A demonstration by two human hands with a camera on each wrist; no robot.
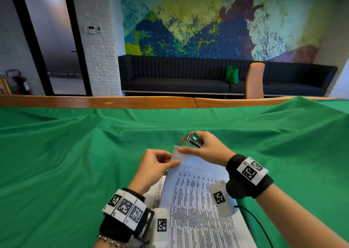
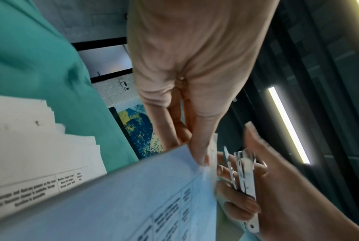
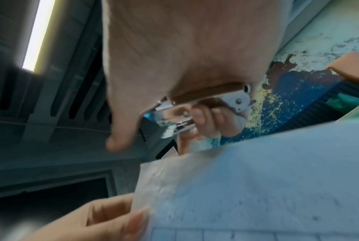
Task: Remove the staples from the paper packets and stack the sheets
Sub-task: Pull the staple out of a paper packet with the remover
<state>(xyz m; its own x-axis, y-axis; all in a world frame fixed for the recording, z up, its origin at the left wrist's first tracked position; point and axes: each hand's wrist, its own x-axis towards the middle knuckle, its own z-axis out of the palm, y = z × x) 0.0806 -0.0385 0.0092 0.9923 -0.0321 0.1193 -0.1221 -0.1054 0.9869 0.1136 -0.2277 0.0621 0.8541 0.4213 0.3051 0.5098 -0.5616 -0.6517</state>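
A printed paper packet is lifted off the green cloth, its top left corner raised. My left hand pinches that corner between thumb and fingers; the same hand and packet appear in the left wrist view. My right hand grips a small metal staple remover with a teal top, just above the corner. In the right wrist view the staple remover sits in the curled fingers above the packet. No staple can be made out.
A stack of loose printed sheets lies under the packet, showing at its left edge. Green cloth covers the table, wrinkled, with a wooden edge at the far side. A black cable runs at the right.
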